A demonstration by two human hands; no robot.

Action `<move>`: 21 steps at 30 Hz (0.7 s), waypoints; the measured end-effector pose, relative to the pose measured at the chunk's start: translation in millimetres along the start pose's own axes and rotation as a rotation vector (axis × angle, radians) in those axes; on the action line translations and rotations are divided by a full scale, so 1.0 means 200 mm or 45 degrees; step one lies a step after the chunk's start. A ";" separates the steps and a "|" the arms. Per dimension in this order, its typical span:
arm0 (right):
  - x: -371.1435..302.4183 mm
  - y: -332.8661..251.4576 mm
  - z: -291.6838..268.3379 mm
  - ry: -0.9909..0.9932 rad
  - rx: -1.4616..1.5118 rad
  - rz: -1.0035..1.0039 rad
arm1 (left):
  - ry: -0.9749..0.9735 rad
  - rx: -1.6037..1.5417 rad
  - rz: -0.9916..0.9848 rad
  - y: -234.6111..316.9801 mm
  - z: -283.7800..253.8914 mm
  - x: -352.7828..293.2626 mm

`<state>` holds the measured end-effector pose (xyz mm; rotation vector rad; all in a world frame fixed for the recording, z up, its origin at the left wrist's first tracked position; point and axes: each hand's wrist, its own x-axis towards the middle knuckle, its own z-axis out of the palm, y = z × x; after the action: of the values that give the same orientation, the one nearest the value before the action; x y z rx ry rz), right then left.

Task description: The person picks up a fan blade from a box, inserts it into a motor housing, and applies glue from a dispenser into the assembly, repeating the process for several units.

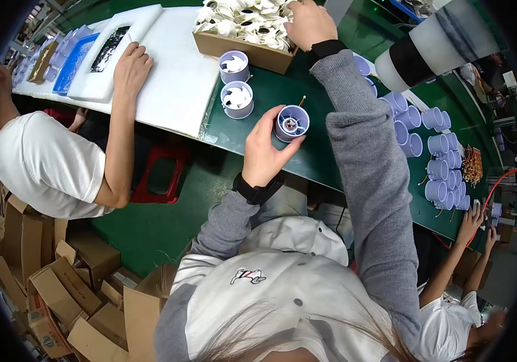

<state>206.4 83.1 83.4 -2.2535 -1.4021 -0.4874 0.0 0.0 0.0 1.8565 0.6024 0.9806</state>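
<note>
Upright on the green table, a lavender cylindrical fan housing [291, 123] is held between the thumb and fingers of my left hand [265, 148]. Its open top shows a spoked centre with a small metal part, and a short wire sticks out at the back. My right hand [312, 25] reaches to the right end of a cardboard box [243, 53] full of white fan wheels [249, 21]. Its fingers curl round a fan wheel there, though the fingertips are partly hidden. Left of my left hand stand two lavender housings [237, 101] with white fan wheels inside.
More lavender housings [436, 190] and a wire bundle [472, 166] stand right, below a hanging white-and-black cylinder [427, 51]. At left, a co-worker's hand [132, 69] rests by a white foam sheet [168, 66]. Another person's hands [472, 223] work at right. Cartons [83, 289] lie on the floor.
</note>
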 end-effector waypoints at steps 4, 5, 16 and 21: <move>0.02 0.05 0.03 -0.457 -0.130 0.007 | 0.022 0.000 0.005 -0.01 0.03 0.01; 0.03 0.08 0.02 -0.408 -0.037 -0.038 | 0.027 0.002 0.017 -0.01 0.05 0.01; -0.66 -0.11 -0.46 0.028 0.770 -0.205 | 0.022 0.008 -0.033 -0.01 0.01 -0.01; -1.02 0.17 -0.57 -0.445 0.712 0.001 | 0.037 -0.061 0.001 -0.01 0.05 0.00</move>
<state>143.4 -145.5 69.3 -1.9239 -1.4685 0.2917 8.8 -4.3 -5.5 1.8030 0.5911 1.0158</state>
